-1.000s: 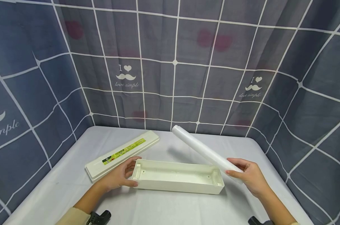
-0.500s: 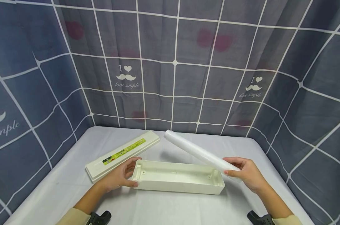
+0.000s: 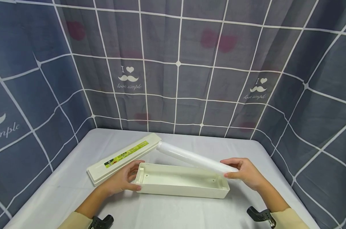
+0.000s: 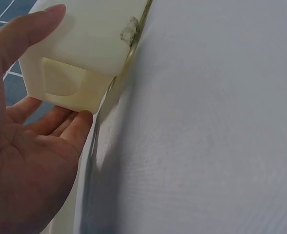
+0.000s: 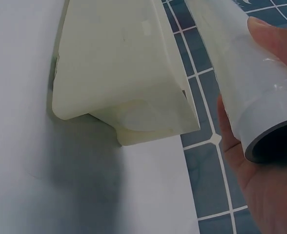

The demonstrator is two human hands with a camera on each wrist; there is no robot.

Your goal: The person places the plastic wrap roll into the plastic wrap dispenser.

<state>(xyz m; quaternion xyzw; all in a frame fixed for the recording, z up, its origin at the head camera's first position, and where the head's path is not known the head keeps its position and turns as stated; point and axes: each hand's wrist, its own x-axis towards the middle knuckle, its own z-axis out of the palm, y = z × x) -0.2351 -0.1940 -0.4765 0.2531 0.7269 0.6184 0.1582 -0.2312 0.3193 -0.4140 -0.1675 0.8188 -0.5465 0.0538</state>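
In the head view a long cream plastic box lies lengthwise with its hollow side up. My left hand grips its left end, thumb on the front wall and fingers at the back; the left wrist view shows the thumb and fingertips against the box end. My right hand holds the near right end of a white roll of plastic film, slanting above and behind the box. In the right wrist view the roll's dark hollow core faces me, apart from the box's right end.
A matching cream lid with a green label lies slanted behind my left hand, close to the roll's far end. A white cloth covers the table. Dark checked curtains stand around the back and sides.
The roll has come left and lower, its far end swinging toward the lid. My right hand has moved left with it. The left hand and box have barely shifted.
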